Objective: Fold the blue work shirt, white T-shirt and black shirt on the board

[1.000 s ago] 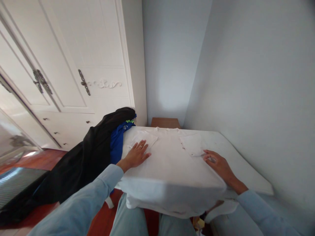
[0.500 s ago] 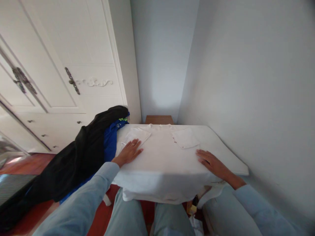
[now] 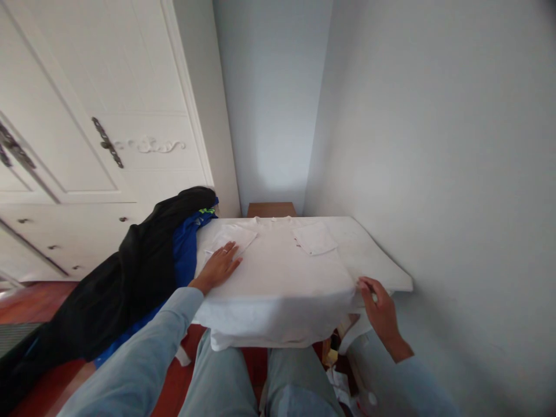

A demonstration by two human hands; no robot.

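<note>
A white T-shirt (image 3: 278, 272) lies spread on a white table (image 3: 376, 263), its collar at the far edge and both sleeves folded inward. The hem end hangs over the near edge above my knees. My left hand (image 3: 218, 267) rests flat on the shirt's left side, just below the left sleeve, fingers stretched out. At the right edge of the shirt, my right hand (image 3: 379, 307) has its fingers curled together in a pinch on the fabric there.
Black clothing (image 3: 125, 278) and a blue garment (image 3: 185, 249) drape down at the table's left. A white wardrobe (image 3: 156, 98) stands behind them. A grey wall (image 3: 417, 145) closes off the right side. Behind the table is a brown wooden piece (image 3: 271, 209).
My right hand has gone from lying flat on the shirt to pinching its right edge, lower down. The left hand stays flat in place. The view has turned slightly right.
</note>
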